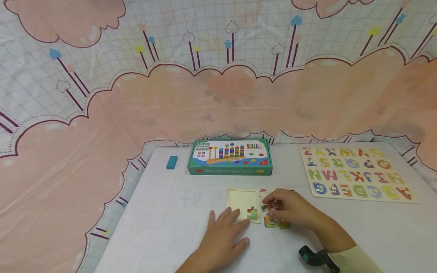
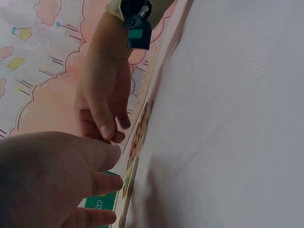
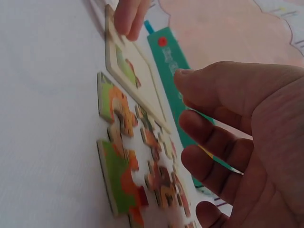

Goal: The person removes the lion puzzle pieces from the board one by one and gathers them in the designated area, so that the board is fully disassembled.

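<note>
A small wooden puzzle tray [image 1: 240, 200] lies on the table with one puzzle piece [image 1: 252, 214] in its near right corner. My left hand [image 1: 223, 237] is spread over the tray's near left edge, fingertips at the rim. To the right of the tray lie several loose puzzle pieces [image 1: 269, 223], partly covered in the head view by my right hand [image 1: 297, 210]. That hand hovers close over them with loosely bent fingers. In the right wrist view its thumb and fingers stand apart, with nothing between them, beside a green and orange piece [image 3: 116, 175].
Behind the tray stands a green ring game box [image 1: 230, 157], with a small blue block [image 1: 172, 162] to its left. A wooden alphabet board [image 1: 358, 172] lies at the right. A patterned cloth [image 1: 222, 102] hangs behind the white table [image 1: 153, 227].
</note>
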Available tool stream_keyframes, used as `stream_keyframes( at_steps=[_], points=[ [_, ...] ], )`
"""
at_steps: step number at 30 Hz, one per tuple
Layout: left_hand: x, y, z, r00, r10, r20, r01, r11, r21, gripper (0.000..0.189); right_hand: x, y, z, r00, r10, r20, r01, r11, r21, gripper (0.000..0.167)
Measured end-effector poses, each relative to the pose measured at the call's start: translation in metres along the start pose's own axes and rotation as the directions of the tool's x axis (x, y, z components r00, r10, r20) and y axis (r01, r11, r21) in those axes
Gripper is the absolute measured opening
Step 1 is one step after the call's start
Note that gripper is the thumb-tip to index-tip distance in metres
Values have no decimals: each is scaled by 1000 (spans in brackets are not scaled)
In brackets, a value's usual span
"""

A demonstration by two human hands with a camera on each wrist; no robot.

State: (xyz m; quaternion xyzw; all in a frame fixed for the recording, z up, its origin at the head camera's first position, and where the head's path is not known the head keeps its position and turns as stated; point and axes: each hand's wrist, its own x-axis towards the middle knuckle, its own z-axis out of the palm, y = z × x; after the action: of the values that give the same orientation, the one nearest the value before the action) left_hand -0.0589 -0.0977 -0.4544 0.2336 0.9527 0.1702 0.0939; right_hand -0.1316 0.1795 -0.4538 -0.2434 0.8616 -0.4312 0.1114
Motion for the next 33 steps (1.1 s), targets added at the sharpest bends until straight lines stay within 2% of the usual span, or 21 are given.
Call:
stream_keyframes(
  at_steps=[5,13,16,21,27,33],
  points=[
    [1,3,2,1000,21,9,-21,1000,23,51,12,-5,8,999,-8,37,8,1000,2,29],
    [2,3,7,999,34,9,-34,998,45,53,31,-15,18,998,16,62,-8,994,-113,30],
    [3,3,7,999,27,21,-28,998,53,54,35,-19,24,996,55,73,-43,986,-158,30],
    [2,4,7,999,20,38,-23,998,61,56,36,-24,33,993,90,77,-69,969,-239,29],
    [0,3,9,999,35,29,-37,996,82,57,34,-25,39,996,74,45,-57,952,-301,24],
    [0,1,10,999,41,21,-43,996,82,56,32,-23,41,999,25,32,-14,949,-314,23]
  ],
)
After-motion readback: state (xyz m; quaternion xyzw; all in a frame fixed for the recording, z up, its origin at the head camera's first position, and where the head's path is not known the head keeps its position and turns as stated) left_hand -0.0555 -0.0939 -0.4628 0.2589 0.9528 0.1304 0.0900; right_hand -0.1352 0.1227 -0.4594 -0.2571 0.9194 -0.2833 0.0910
